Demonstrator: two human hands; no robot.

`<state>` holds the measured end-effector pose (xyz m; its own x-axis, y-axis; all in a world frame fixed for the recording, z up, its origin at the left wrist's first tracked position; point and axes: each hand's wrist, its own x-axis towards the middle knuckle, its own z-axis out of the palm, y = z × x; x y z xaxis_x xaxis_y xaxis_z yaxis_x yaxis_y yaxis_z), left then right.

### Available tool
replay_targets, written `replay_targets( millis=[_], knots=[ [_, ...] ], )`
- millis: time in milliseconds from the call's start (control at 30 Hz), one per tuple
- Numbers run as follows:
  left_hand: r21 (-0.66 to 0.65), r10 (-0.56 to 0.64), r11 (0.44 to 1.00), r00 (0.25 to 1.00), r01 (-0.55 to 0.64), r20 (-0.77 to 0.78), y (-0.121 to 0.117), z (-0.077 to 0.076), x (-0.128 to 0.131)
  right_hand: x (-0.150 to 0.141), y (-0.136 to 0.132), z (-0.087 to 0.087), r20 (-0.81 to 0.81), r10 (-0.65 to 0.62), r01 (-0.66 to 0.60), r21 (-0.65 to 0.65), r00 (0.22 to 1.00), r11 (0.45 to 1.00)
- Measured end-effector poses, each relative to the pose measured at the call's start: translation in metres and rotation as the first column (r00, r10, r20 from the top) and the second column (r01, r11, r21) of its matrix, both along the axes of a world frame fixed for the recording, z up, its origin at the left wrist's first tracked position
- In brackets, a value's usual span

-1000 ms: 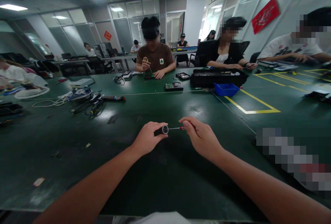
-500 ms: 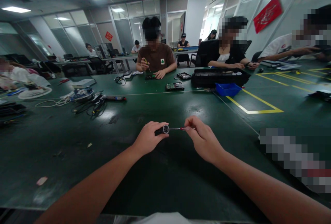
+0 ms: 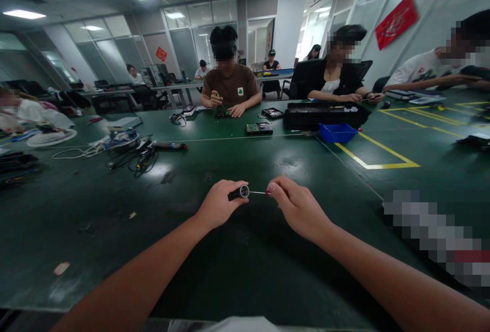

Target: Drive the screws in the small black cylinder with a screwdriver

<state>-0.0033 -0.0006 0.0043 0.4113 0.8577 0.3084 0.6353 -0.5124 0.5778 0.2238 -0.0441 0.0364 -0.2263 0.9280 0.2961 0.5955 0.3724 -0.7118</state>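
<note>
My left hand (image 3: 217,203) is closed round a dark cylinder (image 3: 244,191) with a pale ring at its open end, which faces right. A thin screwdriver (image 3: 259,193) reaches from my right hand (image 3: 296,202) to that ringed end. Its metal shaft lies almost level, and a bit of red handle shows at my right fingertips, which are pinched on it. Whether the tip touches a part inside the cylinder, I cannot tell. Both hands are held over the green table (image 3: 245,265), and what the cylinder belongs to is not clear.
Tangled cables (image 3: 140,156) and a dark rod-like tool (image 3: 170,146) lie at the left. Farther off are a circuit-board device (image 3: 259,128), a blue tray (image 3: 337,133) and a long black case (image 3: 325,115). A co-worker in brown (image 3: 232,87) works opposite with a screwdriver.
My right hand has shifted slightly left and down with the screwdriver, and its fingers have rolled round the handle. My left hand and the cylinder have barely moved.
</note>
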Motion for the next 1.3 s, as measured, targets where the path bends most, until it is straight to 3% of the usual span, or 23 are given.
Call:
replay_targets(
  millis=[133,267,333,367,467,500,567,667,833,1033,1200,1300],
  knots=[
    [-0.003,0.012,1.0,1.0,-0.012,0.004,0.0,0.001,0.0,0.0,0.0,-0.002,-0.089,0.008,-0.006,0.017,0.996,1.0],
    [0.019,0.003,1.0,1.0,-0.004,0.007,-0.002,0.001,0.001,0.0,0.005,-0.006,-0.308,-0.04,0.026,-0.048,0.95,0.999],
    [0.059,-0.029,0.998,0.999,0.028,0.022,-0.004,0.002,0.002,0.0,0.01,-0.007,-0.494,-0.102,0.036,-0.141,0.864,0.989],
    [0.084,-0.046,0.995,0.998,0.043,0.032,-0.004,0.003,0.002,0.0,0.012,-0.008,-0.608,-0.145,0.033,-0.191,0.781,0.981],
    [0.137,-0.07,0.989,0.996,0.063,0.048,-0.005,0.005,0.003,0.0,0.019,-0.01,-0.748,-0.241,-0.129,-0.399,0.618,0.908],
    [0.141,-0.066,0.988,0.997,0.058,0.049,-0.004,0.005,0.003,0.001,0.02,-0.011,-0.764,-0.256,-0.151,-0.417,0.592,0.896],
    [0.133,-0.048,0.99,0.998,0.04,0.052,-0.003,0.004,0.002,0.001,0.021,-0.013,-0.781,-0.241,-0.108,-0.365,0.576,0.925],
    [0.13,-0.024,0.991,0.998,0.017,0.055,-0.002,0.002,0.002,0.001,0.019,-0.014,-0.741,-0.149,-0.01,-0.205,0.655,0.979],
    [0.129,-0.022,0.992,0.999,0.016,0.045,-0.005,0.002,0.004,0.0,0.011,-0.012,-0.545,-0.074,0.042,-0.07,0.835,0.997],
    [0.092,-0.018,0.996,1.0,0.016,0.024,-0.006,0.004,0.004,0.0,0.005,-0.006,-0.391,-0.07,0.062,-0.033,0.918,0.998],
    [0.066,-0.05,0.997,0.999,0.05,0.011,-0.005,0.004,0.005,0.001,0.002,-0.006,-0.218,-0.144,0.155,0.036,0.965,0.987],
    [0.047,-0.048,0.998,0.999,0.048,0.015,-0.005,0.004,0.005,0.001,0.002,-0.007,-0.172,-0.087,0.105,0.096,0.981,0.99]
  ],
)
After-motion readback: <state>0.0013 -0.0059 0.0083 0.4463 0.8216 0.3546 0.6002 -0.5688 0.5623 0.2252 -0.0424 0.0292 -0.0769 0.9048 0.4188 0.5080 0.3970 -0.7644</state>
